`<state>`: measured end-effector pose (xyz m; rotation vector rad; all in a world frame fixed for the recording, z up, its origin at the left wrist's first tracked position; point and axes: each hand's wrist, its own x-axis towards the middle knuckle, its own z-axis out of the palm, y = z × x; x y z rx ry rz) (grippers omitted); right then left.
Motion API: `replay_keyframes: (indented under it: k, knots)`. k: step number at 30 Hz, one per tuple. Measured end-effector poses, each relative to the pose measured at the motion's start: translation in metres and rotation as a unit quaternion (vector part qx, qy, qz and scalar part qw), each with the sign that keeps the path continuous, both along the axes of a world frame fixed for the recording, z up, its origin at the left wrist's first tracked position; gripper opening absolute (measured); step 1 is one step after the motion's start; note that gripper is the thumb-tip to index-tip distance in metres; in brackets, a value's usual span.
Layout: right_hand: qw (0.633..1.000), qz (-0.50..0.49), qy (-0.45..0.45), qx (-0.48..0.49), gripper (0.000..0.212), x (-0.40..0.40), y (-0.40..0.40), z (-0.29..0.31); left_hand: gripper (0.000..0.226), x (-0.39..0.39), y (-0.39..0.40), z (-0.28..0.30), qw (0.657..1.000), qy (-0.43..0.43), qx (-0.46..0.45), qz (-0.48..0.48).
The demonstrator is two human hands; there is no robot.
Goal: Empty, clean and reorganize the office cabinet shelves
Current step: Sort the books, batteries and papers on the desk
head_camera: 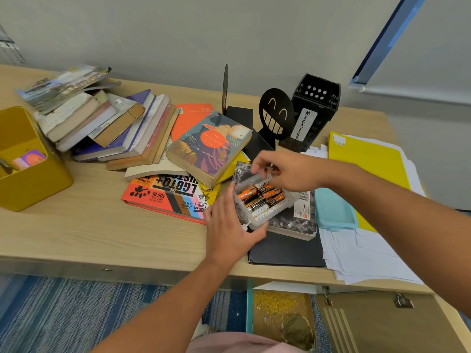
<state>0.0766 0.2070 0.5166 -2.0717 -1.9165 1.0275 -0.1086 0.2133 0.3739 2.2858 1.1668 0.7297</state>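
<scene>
Both my hands were on the clear battery box (265,202): my left hand (229,225) cupped its near corner, fingers curled against the side, while my right hand (285,170) pinched the far lid edge. Under my left palm's far side, the box sat tilted on a marbled notebook (295,220), itself on a black binder (285,250), near the desk's front edge (102,240). Loose batteries (262,198) lay packed inside. I judged that a slip of the lid could tip the box and spill them, rolling off toward the carpet (76,309). Books (107,123) slumped well beyond my left hand.
</scene>
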Motion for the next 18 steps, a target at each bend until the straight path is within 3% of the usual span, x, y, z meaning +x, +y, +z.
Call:
replay_keyframes:
  k: [6, 9, 12, 14, 16, 18]
  knots:
    - [0.994, 0.052, 0.034, -0.089, 0.042, -0.008, -0.004, -0.004, 0.108, 0.000, 0.000, 0.000, 1.000, 0.002, -0.007, -0.004]
    - [0.996, 0.057, 0.006, -0.062, 0.033, -0.002, -0.005, 0.001, 0.109, -0.001, 0.001, 0.000, 1.000, -0.006, -0.014, -0.008]
    - [0.994, -0.068, 0.023, 0.087, 0.013, 0.019, -0.003, 0.014, 0.110, -0.001, 0.001, -0.001, 1.000, -0.018, -0.020, -0.011]
    - [0.968, -0.189, 0.026, 0.165, 0.018, 0.046, 0.001, 0.014, 0.110, 0.000, 0.001, -0.001, 0.999, -0.025, -0.021, -0.012]
    - [0.955, -0.257, -0.004, 0.149, 0.027, 0.073, 0.006, 0.003, 0.110, 0.000, 0.001, -0.003, 0.999, -0.028, -0.021, -0.010]
    - [0.963, -0.253, -0.059, 0.077, 0.032, 0.093, 0.010, -0.015, 0.109, 0.000, 0.001, -0.004, 0.999, -0.027, -0.017, -0.010]
